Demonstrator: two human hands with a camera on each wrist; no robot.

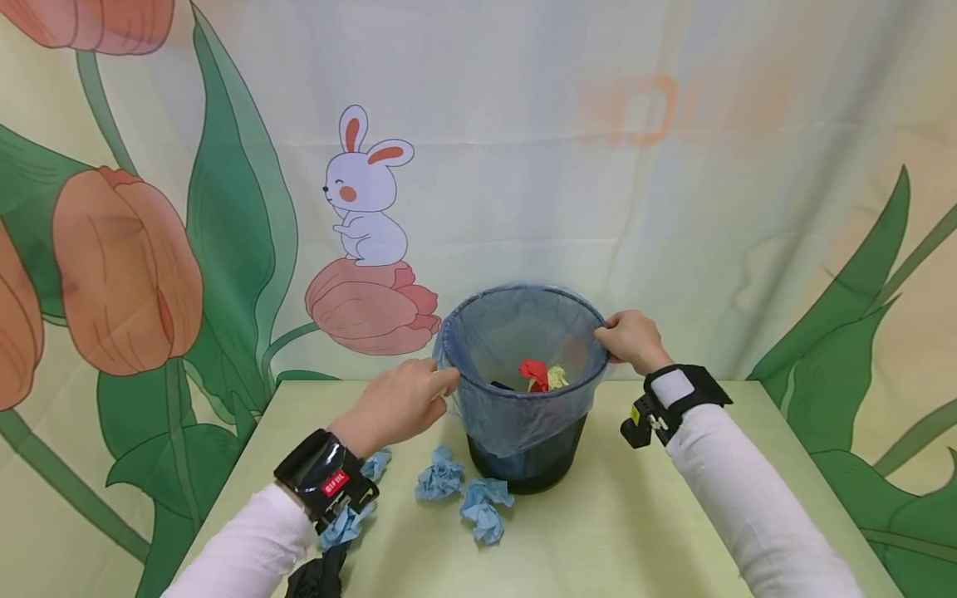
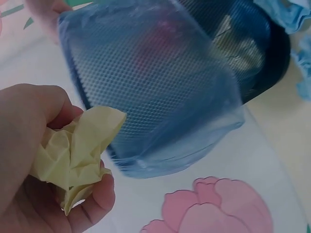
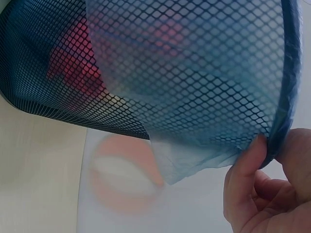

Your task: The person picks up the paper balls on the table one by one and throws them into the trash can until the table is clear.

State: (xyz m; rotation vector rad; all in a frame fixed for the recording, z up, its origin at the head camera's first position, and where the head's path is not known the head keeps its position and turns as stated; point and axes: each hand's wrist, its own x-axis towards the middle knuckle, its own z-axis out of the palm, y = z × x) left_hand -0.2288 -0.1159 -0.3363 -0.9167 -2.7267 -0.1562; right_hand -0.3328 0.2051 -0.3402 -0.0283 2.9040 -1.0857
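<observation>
A black mesh wastebasket (image 1: 527,473) with a translucent blue liner (image 1: 516,423) folded over its rim stands on the table. My right hand (image 1: 635,340) pinches the rim on the right side, thumb and fingers on the lined edge (image 3: 284,111). In my left hand (image 1: 399,403), just left of the rim, is a crumpled piece of yellow paper (image 2: 77,150), gripped between thumb and fingers; most of it is hidden in the head view. Inside the basket lie crumpled red paper (image 1: 532,371) and crumpled yellow paper (image 1: 557,378), with a small dark thing (image 1: 502,385) beside them.
Several crumpled blue papers, such as one front paper (image 1: 484,511) and one beside the basket (image 1: 439,475), lie left and in front of it. Black crumpled material (image 1: 317,575) is at the table's (image 1: 635,531) front left. A printed curtain (image 1: 508,191) hangs close behind.
</observation>
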